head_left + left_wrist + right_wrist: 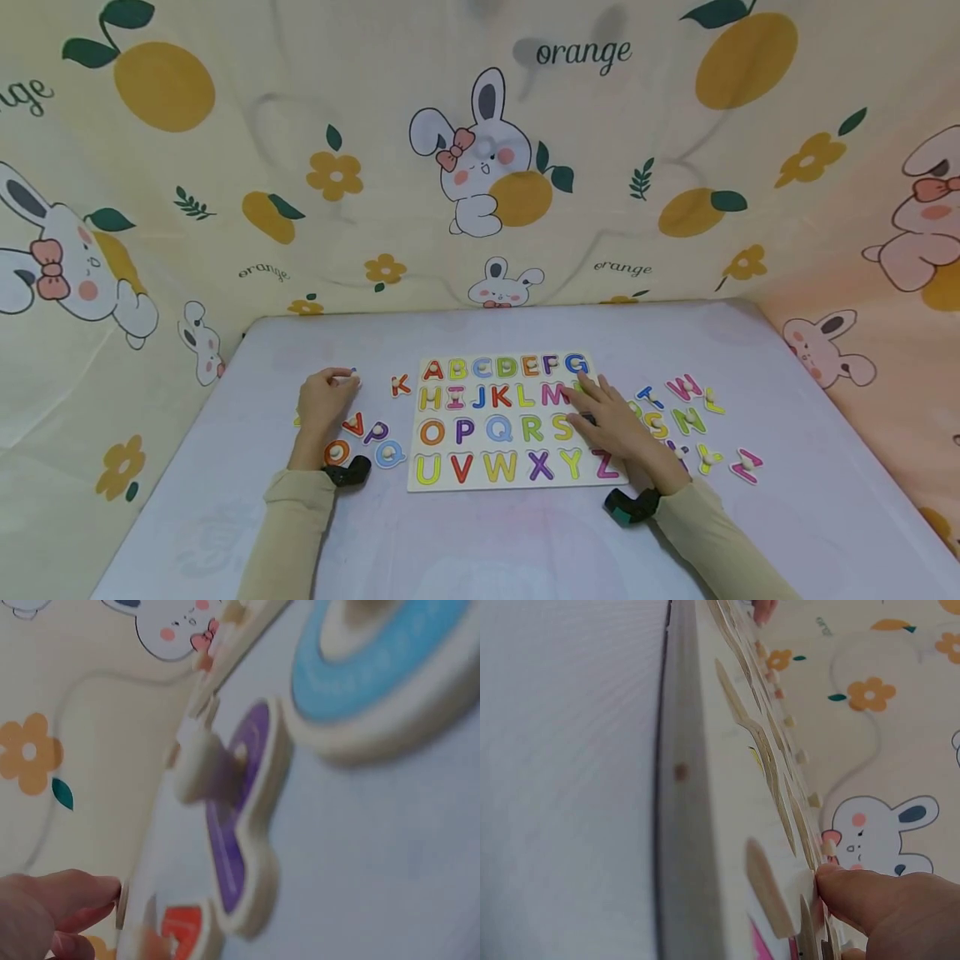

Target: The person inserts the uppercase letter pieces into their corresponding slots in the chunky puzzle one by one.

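Observation:
A white alphabet board (480,492) lies on the table, with knobbed letter pieces in its top row. My left hand (326,404) is left of the board and pinches a thin wooden letter piece (121,904). Only a bit of blue and the edge of that piece show, so its letter is hidden. Beneath that wrist lie a red V (353,424), a purple P (238,847) and a light blue Q (389,453). On the board's right side my right hand (611,417) rests with fingers spread near the M (553,395), covering several letters.
A red K (401,385) and an orange O (337,452) lie left of the board. To the right are several loose letters, among them a pink W (684,387), a green N (688,422) and a pink Z (746,466). A patterned cloth (337,250) hangs behind the table.

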`<state>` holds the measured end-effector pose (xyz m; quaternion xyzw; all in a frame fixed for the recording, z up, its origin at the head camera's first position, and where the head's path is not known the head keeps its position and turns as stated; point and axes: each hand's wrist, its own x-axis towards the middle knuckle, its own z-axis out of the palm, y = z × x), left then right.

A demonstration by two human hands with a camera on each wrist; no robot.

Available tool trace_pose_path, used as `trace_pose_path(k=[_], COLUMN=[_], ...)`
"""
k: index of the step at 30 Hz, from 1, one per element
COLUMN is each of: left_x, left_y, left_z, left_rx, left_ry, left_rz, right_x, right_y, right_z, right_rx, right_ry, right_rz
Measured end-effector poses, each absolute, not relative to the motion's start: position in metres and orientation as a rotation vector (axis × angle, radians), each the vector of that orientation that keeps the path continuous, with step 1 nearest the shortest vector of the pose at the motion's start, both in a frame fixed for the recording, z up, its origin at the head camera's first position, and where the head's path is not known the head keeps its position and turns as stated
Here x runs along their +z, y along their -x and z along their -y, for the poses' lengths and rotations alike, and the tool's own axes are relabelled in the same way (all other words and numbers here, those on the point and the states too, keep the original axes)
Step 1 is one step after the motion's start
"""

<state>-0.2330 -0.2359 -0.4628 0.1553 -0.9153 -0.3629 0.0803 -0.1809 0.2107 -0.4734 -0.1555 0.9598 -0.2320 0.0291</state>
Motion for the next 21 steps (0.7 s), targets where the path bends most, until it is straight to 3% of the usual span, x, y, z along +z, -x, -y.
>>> trace_pose_path(k=[21], left_x=[-0.445], left_y=[0.222], left_z=[0.185], left_rx=[-1.225], left_ry=[-0.232], left_rz=[2.765], right_x=[-0.473], right_y=[0.18], right_z=[-0.212], right_rx=[-0.705], right_ry=[0.501], right_rz=[-2.951])
